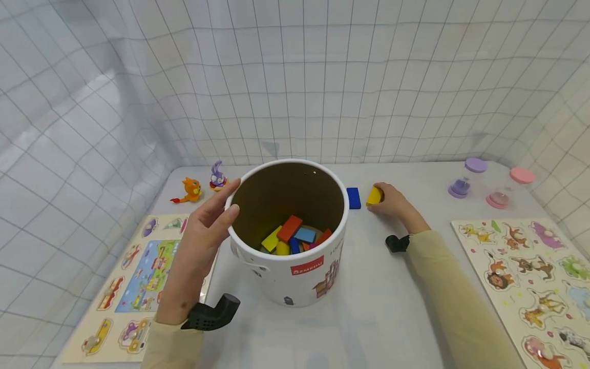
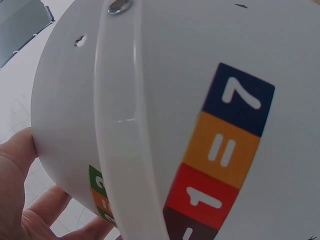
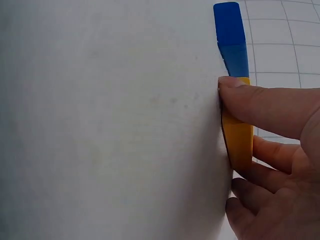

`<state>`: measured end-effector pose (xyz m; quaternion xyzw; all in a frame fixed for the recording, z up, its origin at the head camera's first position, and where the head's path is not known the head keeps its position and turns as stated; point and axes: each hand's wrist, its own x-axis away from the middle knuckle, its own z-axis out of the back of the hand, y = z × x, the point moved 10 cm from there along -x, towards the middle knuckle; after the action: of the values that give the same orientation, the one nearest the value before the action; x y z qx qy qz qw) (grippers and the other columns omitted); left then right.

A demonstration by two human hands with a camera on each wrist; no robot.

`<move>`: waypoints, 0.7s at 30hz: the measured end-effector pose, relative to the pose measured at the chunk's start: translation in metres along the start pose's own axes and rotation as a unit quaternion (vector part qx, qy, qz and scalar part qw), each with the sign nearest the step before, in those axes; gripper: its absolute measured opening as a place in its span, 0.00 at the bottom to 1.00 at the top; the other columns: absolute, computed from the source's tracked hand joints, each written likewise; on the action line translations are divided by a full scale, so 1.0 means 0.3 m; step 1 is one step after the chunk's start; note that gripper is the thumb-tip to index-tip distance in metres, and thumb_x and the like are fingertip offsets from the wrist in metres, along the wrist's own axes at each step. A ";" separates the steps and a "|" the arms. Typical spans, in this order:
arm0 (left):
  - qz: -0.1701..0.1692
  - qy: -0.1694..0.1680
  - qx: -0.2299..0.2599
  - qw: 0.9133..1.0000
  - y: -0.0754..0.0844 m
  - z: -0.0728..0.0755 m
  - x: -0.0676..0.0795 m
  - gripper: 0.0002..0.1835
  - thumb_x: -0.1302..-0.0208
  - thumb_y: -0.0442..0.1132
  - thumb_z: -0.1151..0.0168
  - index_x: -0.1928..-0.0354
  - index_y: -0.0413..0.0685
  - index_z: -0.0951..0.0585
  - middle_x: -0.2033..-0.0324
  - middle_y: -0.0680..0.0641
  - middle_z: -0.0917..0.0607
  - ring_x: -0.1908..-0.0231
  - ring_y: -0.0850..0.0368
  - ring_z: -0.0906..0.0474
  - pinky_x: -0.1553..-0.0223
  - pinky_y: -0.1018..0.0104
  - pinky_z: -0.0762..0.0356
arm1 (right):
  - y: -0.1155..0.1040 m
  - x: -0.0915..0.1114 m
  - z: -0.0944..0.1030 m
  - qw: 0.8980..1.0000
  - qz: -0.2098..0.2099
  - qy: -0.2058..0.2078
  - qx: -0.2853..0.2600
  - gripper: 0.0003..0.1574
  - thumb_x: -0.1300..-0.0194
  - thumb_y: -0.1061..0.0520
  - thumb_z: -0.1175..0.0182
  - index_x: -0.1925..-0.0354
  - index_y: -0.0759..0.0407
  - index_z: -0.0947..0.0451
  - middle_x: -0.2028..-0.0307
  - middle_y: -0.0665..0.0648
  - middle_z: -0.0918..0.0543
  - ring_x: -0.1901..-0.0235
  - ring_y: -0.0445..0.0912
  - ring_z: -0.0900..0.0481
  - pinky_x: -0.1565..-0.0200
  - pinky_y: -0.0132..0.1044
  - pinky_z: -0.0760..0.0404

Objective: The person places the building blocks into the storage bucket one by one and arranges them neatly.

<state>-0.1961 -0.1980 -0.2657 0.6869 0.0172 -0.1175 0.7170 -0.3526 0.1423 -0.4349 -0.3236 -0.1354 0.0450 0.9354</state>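
A white bucket (image 1: pixel 276 282) stands upright with colored wooden blocks (image 1: pixel 291 228) inside. My left hand (image 1: pixel 203 241) grips its rim at the left, fingertips over the edge; part of its hold is hidden behind the bucket wall in the left wrist view. To the right of the bucket, my right hand (image 1: pixel 393 201) pinches a yellow block (image 3: pixel 239 142) between thumb and fingers, low at the table surface. Just left of that block, a blue block (image 1: pixel 353 198) lies on the table.
An orange figurine (image 1: pixel 190 190) and a purple rabbit figurine (image 1: pixel 217 176) stand at the back left. Two hourglass-like toys, one purple (image 1: pixel 461 187) and one pink (image 1: pixel 500 199), stand back right. Picture puzzle boards lie left (image 1: pixel 107 328) and right (image 1: pixel 498 307). Gridded white cloth (image 1: pixel 322 77) encloses the table.
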 end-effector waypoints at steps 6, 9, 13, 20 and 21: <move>-0.003 -0.001 0.001 1.000 0.004 -0.001 -0.002 0.24 0.35 0.35 0.52 0.36 0.53 0.37 0.38 0.51 0.37 0.39 0.50 0.41 0.48 0.56 0.32 | -0.027 0.051 -0.028 0.999 0.039 -0.027 0.006 0.44 0.47 0.55 0.38 0.38 0.67 0.46 0.43 0.69 0.38 0.46 0.59 0.39 0.41 0.54 0.42; 0.002 0.002 -0.005 1.000 0.002 0.000 -0.002 0.24 0.35 0.36 0.52 0.36 0.54 0.37 0.38 0.51 0.36 0.39 0.51 0.42 0.47 0.54 0.33 | -0.058 0.097 -0.040 0.996 0.065 -0.064 -0.026 0.43 0.47 0.52 0.37 0.38 0.64 0.44 0.43 0.65 0.36 0.44 0.59 0.39 0.41 0.55 0.42; 0.009 0.007 -0.006 1.000 0.000 0.001 -0.004 0.24 0.35 0.37 0.51 0.37 0.55 0.36 0.38 0.51 0.36 0.38 0.52 0.43 0.47 0.54 0.33 | -0.144 0.178 0.003 0.985 0.101 -0.090 -0.104 0.42 0.46 0.49 0.38 0.38 0.60 0.44 0.44 0.61 0.35 0.43 0.59 0.38 0.43 0.56 0.39; 0.006 0.005 0.012 1.000 0.002 -0.003 0.000 0.24 0.35 0.35 0.52 0.37 0.53 0.36 0.38 0.50 0.36 0.39 0.51 0.41 0.48 0.59 0.31 | -0.378 0.337 0.159 0.964 0.183 -0.083 -0.174 0.38 0.42 0.51 0.41 0.37 0.56 0.45 0.45 0.55 0.33 0.47 0.50 0.31 0.47 0.47 0.30; 0.006 0.005 0.010 1.000 0.002 -0.003 0.000 0.24 0.35 0.35 0.52 0.36 0.53 0.37 0.38 0.51 0.36 0.39 0.52 0.42 0.48 0.59 0.31 | -0.418 0.364 0.182 0.959 0.199 -0.081 -0.185 0.38 0.41 0.53 0.42 0.37 0.56 0.45 0.44 0.54 0.33 0.47 0.49 0.31 0.48 0.44 0.28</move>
<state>-0.1958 -0.1971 -0.2653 0.6945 0.0153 -0.1097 0.7109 -0.2635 0.0948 -0.2917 -0.5071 -0.1497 0.2305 0.8169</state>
